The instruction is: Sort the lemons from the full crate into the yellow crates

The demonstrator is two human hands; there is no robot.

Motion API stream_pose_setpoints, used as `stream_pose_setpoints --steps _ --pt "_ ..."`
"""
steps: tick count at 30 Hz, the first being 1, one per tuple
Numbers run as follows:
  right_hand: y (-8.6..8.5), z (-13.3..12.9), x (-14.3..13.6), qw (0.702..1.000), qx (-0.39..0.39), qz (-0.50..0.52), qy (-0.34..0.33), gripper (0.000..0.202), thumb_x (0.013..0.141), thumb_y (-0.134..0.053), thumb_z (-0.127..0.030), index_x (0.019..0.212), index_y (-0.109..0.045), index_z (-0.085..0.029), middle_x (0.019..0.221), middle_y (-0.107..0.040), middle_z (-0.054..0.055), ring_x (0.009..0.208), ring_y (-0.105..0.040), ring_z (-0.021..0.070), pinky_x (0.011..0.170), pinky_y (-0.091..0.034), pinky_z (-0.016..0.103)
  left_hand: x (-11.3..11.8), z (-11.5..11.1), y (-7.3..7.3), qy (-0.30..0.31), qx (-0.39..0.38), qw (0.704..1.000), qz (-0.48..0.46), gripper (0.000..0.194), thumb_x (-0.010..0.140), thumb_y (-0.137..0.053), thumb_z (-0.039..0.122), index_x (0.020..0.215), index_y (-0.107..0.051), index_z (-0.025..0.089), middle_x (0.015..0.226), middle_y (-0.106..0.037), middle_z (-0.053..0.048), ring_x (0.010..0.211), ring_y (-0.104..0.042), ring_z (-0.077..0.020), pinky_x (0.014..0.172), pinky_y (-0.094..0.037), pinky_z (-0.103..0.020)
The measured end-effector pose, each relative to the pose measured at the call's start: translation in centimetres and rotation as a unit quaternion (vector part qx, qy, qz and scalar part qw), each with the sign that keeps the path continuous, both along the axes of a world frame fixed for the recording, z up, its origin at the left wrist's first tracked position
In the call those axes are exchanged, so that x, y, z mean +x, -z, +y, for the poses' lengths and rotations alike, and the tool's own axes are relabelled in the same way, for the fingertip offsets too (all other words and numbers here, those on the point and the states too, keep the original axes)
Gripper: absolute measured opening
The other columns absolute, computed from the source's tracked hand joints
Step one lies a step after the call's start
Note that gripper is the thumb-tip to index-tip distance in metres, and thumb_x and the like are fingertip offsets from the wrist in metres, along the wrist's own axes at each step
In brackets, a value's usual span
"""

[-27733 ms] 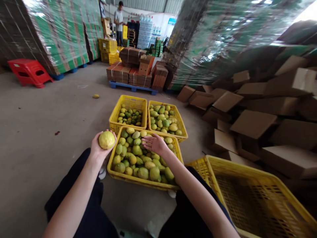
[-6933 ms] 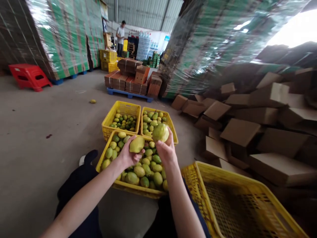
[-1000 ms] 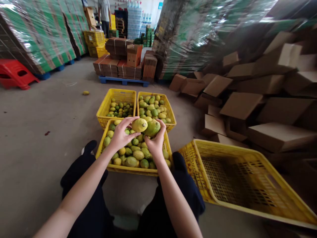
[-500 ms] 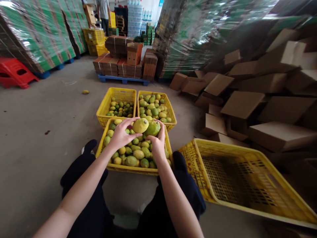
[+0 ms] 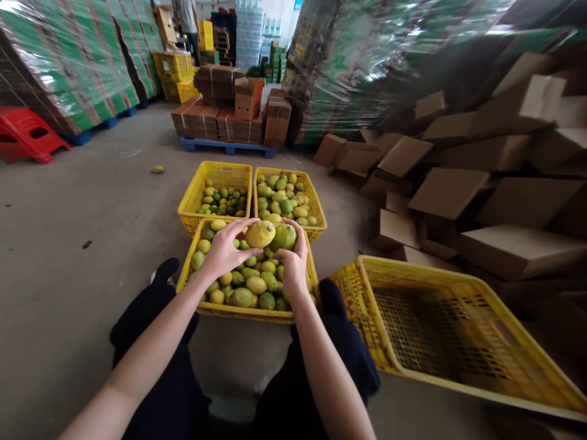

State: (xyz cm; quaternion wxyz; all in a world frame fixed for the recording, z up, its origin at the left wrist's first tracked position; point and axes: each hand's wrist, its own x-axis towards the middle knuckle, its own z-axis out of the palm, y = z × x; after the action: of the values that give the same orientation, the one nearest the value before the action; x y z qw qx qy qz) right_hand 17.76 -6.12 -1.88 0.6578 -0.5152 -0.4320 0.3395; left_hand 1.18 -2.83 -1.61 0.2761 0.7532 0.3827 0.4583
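My left hand (image 5: 227, 247) is closed on a yellow lemon (image 5: 260, 234), thumb below and fingers above. Beside it, my right hand (image 5: 295, 260) grips a green lemon (image 5: 284, 237) from the right. The two fruits are side by side, close together, over the near yellow crate (image 5: 247, 313), which holds several green and yellow lemons. Behind it stand a back left crate (image 5: 186, 205) with a lower fill of lemons and a back right crate (image 5: 321, 214) with more of them.
A tilted yellow crate (image 5: 440, 379) stands to the right, before heaped cardboard boxes (image 5: 449, 192). One lemon (image 5: 158, 169) lies on the floor. Farther back are a blue pallet (image 5: 229, 147) with flattened cartons, a red stool (image 5: 32, 134) and a standing person (image 5: 187, 21).
The green lemon in my right hand has turned slightly. Both hands keep nearly the same place and hold. The person at the back has shifted a little.
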Motion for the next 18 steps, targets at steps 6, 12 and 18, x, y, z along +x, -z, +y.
stream_pose_setpoints --steps 6,12,18 --pt "0.3 0.2 0.1 0.999 0.002 -0.002 -0.041 0.061 0.053 -0.051 -0.016 0.113 -0.061 -0.028 0.111 -0.063 0.001 0.100 -0.053 0.0251 0.092 -0.047 0.040 -0.5 -0.2 0.2 -0.004 -0.012 1.000 -0.019 0.059 0.073 -0.083 0.041 0.126 -0.065 0.024 0.127 -0.067 -0.010 0.091 -0.067 -0.0201 0.083 -0.057 -0.034" --pt "0.0 0.1 0.0 0.995 0.013 -0.006 -0.094 0.058 0.059 -0.053 -0.018 0.115 -0.063 -0.029 0.114 -0.065 0.000 0.109 -0.054 0.0269 0.100 -0.044 0.044 -1.1 -0.4 0.8 -0.010 -0.055 0.997 -0.060 0.063 0.069 -0.085 0.043 0.126 -0.067 0.022 0.126 -0.068 -0.011 0.090 -0.068 -0.0200 0.083 -0.058 -0.035" --pt "0.9 0.4 0.3 0.989 0.026 0.005 -0.149 0.059 0.064 -0.052 -0.019 0.121 -0.061 -0.029 0.120 -0.064 -0.001 0.112 -0.054 0.0260 0.105 -0.041 0.044 -2.6 -0.4 0.8 0.036 -0.169 0.981 -0.085 0.074 0.065 -0.086 0.042 0.132 -0.063 0.019 0.111 -0.072 -0.009 0.088 -0.069 -0.0211 0.083 -0.058 -0.036"
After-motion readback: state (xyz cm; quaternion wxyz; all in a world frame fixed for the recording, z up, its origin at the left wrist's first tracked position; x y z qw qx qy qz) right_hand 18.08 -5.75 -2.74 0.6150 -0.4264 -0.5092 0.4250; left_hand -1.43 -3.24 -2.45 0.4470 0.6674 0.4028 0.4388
